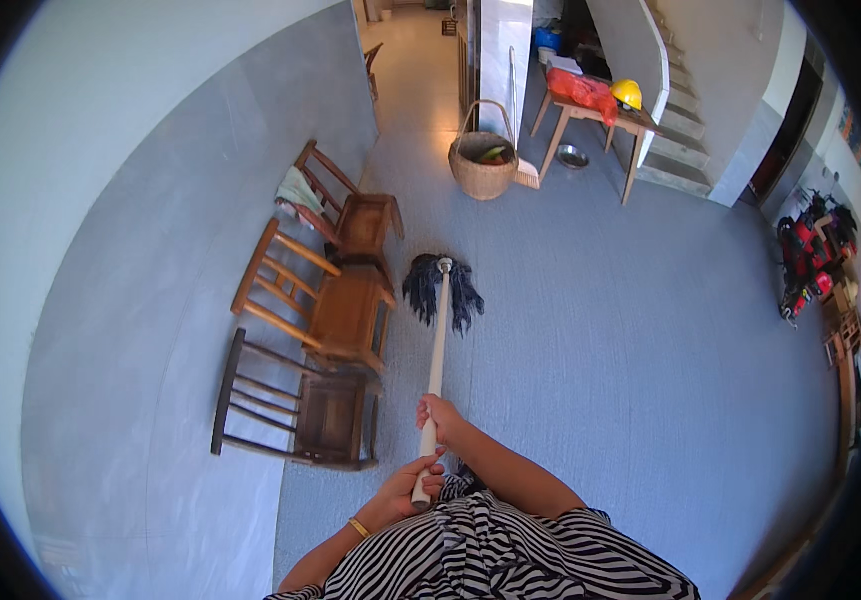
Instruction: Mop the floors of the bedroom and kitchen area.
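Both my hands grip the pale handle of a mop (438, 345), which slopes away from me across the floor. My left hand (407, 485) is wrapped round the handle close to its near end. Farther up, my right hand (440, 420) is closed on the same handle. The mop's dark blue strands (440, 292) lie spread on the grey floor (590, 340), just right of a row of wooden chairs. A gold-coloured band circles my left wrist.
Three wooden chairs (345, 310) line the left wall; a cloth (298, 190) hangs on the farthest. Ahead stand a wicker basket (483, 175), a broom (527, 174) and a table (600, 112) with a yellow helmet (627, 94). A metal bowl (572, 157) and stairs (678, 150) are beyond.
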### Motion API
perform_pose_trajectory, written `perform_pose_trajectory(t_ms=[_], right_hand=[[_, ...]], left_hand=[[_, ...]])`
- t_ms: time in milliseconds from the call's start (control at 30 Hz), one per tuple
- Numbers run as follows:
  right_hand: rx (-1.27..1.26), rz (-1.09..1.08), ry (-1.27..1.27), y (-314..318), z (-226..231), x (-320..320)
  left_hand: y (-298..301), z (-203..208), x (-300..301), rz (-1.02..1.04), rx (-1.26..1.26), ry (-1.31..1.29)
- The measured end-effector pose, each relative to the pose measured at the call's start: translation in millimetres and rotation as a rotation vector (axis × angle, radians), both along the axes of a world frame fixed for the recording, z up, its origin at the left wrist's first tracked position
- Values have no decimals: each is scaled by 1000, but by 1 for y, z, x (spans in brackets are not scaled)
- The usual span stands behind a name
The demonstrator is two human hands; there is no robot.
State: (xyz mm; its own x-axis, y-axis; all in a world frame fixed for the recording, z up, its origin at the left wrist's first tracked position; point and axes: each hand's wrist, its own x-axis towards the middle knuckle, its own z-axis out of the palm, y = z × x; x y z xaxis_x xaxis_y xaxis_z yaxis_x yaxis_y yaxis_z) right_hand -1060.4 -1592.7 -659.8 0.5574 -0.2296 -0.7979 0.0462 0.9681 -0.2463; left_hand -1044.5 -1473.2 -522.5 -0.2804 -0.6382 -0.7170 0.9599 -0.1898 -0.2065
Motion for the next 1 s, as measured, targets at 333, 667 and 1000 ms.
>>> perform_pose_trajectory(t_ms=[333, 667, 1000], right_hand=[[-52, 128, 124, -156, -15, 76], [56, 87, -32, -311, -49, 195], [59, 79, -18, -425, -57, 323]], left_hand=[[-154, -25, 67, 28, -6, 11], [-305, -65, 189, -10, -88, -25], [-418, -71, 324, -61, -82, 4]])
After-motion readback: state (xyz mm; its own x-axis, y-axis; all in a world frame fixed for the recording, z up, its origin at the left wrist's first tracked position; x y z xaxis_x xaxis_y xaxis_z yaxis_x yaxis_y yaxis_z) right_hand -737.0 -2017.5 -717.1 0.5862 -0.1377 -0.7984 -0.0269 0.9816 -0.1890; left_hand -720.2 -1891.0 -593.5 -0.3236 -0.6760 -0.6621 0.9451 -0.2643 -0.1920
